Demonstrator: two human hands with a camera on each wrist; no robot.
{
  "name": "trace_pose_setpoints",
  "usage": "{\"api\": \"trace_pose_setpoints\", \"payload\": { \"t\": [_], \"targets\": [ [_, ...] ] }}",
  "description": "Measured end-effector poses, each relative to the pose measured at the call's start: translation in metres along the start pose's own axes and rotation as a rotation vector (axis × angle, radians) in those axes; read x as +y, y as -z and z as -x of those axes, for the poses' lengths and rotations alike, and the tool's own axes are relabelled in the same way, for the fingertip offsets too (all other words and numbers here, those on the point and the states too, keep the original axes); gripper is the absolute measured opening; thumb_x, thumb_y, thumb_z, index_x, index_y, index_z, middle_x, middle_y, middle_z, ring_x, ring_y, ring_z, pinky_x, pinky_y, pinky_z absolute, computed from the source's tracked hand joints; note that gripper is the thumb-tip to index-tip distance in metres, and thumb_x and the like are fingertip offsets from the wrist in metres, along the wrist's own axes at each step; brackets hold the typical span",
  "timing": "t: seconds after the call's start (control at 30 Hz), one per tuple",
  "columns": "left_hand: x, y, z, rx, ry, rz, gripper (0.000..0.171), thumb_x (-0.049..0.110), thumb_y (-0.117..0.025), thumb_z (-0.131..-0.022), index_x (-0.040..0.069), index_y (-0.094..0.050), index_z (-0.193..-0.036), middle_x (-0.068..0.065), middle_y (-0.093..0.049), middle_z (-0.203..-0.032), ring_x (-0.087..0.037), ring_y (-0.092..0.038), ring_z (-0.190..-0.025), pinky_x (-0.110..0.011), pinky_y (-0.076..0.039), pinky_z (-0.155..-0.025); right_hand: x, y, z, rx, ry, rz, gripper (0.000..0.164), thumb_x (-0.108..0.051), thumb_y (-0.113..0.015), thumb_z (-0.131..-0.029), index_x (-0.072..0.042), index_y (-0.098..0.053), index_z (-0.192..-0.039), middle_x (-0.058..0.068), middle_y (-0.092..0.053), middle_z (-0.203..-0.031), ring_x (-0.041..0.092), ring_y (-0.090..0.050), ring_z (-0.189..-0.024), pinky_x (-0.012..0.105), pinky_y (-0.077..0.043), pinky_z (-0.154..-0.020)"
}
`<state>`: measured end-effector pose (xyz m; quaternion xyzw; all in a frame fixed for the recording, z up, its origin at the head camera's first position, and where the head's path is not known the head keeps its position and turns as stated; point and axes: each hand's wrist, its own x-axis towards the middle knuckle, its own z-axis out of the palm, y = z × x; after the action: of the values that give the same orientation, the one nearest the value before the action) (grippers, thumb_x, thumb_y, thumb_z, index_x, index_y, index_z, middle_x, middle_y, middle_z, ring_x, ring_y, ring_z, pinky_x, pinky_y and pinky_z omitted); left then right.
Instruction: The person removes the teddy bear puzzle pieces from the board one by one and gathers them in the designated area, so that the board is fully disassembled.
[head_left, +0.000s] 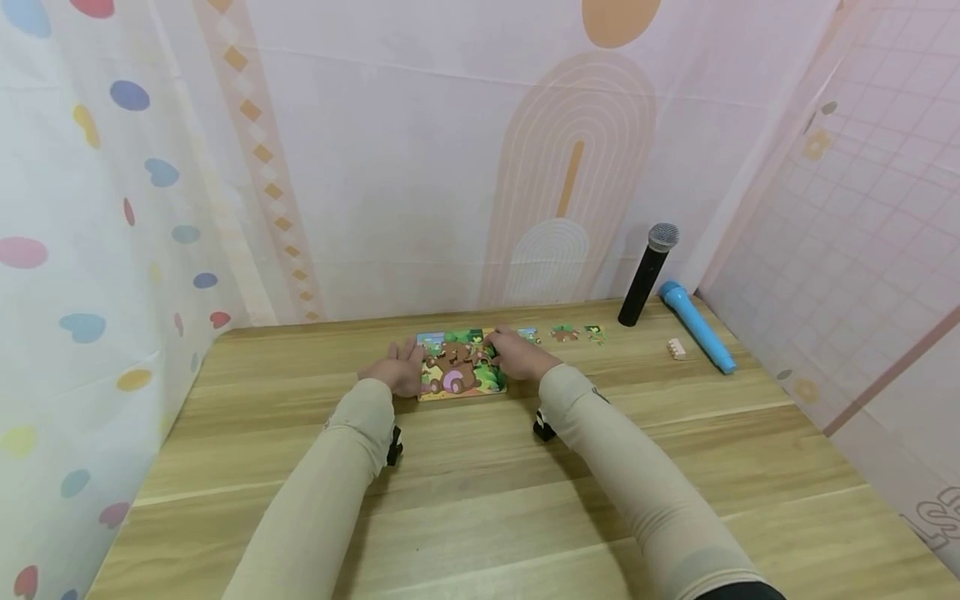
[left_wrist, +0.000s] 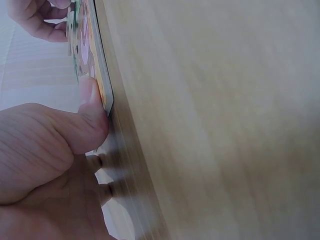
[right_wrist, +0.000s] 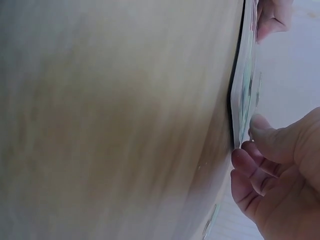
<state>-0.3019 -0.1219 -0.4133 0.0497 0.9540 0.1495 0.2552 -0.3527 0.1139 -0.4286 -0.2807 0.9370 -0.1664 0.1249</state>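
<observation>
Pale sleeves (head_left: 652, 492) lead my eye to the bear puzzle (head_left: 454, 382), which lies flat, near edge crosswise, between the left hand (head_left: 397, 371) with fingers spread and the right hand (head_left: 519, 354), whose fingertips seem to pinch a small piece (head_left: 483, 352) over its right side.

Soft, even brightness fills the head view, probably from overhead, tinting the pale curtain (head_left: 405, 167) slightly pink toward the upper right. Faint shadows fall on the wooden table (head_left: 465, 508) beside both sleeves (head_left: 300, 508). The puzzle (head_left: 459, 368) looks small, its printed details soft. The left wrist view is duller: the wood grain is smeared, with shadow beside the left hand (left_wrist: 45, 155). In the right wrist view, dark blur covers the table, whose edge bows; the background behind the right hand (right_wrist: 292, 175) is washed out.
</observation>
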Motion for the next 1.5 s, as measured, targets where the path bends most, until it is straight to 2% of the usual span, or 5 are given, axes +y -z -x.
{"api": "trace_pose_setpoints", "payload": {
  "t": [0.63,1.03,1.23,1.4,1.5],
  "targets": [
    [-0.004,-0.004,-0.004,0.004,-0.002,0.002,0.076,0.034,-0.053,-0.105,0.009,-0.011,-0.164,-0.013,0.015,-0.169,-0.04,0.013,-0.153,-0.081,0.001,-0.109,0.014,0.007,0.012,0.011,-0.05,-0.101,0.04,0.002,-0.051,-0.104,0.001,-0.048,-0.144,0.013,-0.046,-0.146,0.028,-0.049,-0.134,0.037,-0.043,-0.112],
    [-0.004,-0.005,-0.007,0.001,-0.001,-0.012,0.075,0.033,-0.053,-0.105,0.009,-0.012,-0.163,-0.015,0.012,-0.169,-0.04,0.013,-0.153,-0.082,0.0,-0.108,0.035,0.015,0.028,0.027,-0.069,-0.145,0.041,0.008,-0.05,-0.101,0.003,-0.049,-0.142,0.016,-0.049,-0.145,0.031,-0.052,-0.132,0.041,-0.044,-0.11],
    [-0.003,-0.006,-0.007,0.008,-0.002,-0.011,0.073,0.032,-0.053,-0.105,0.01,-0.015,-0.163,-0.015,0.011,-0.169,-0.04,0.013,-0.153,-0.082,-0.001,-0.109,0.051,0.021,0.041,0.039,-0.081,-0.129,0.038,0.003,-0.052,-0.103,0.001,-0.05,-0.142,0.017,-0.049,-0.145,0.031,-0.054,-0.129,0.042,-0.046,-0.108],
    [-0.003,-0.005,-0.004,0.004,-0.011,-0.003,0.071,0.031,-0.05,-0.106,0.01,-0.013,-0.163,-0.015,0.013,-0.169,-0.04,0.014,-0.153,-0.081,0.001,-0.109,0.065,0.027,0.053,0.034,-0.078,-0.142,0.045,0.015,-0.043,-0.1,0.003,-0.048,-0.142,0.018,-0.047,-0.145,0.035,-0.055,-0.128,0.044,-0.046,-0.108],
    [-0.003,-0.004,-0.002,0.001,-0.017,-0.008,0.072,0.032,-0.05,-0.107,0.009,-0.011,-0.164,-0.015,0.014,-0.168,-0.04,0.014,-0.153,-0.081,0.003,-0.109,0.073,0.031,0.058,0.041,-0.066,-0.14,0.043,0.014,-0.044,-0.1,0.005,-0.048,-0.141,0.019,-0.048,-0.144,0.037,-0.054,-0.129,0.046,-0.045,-0.109]
  ]
}}
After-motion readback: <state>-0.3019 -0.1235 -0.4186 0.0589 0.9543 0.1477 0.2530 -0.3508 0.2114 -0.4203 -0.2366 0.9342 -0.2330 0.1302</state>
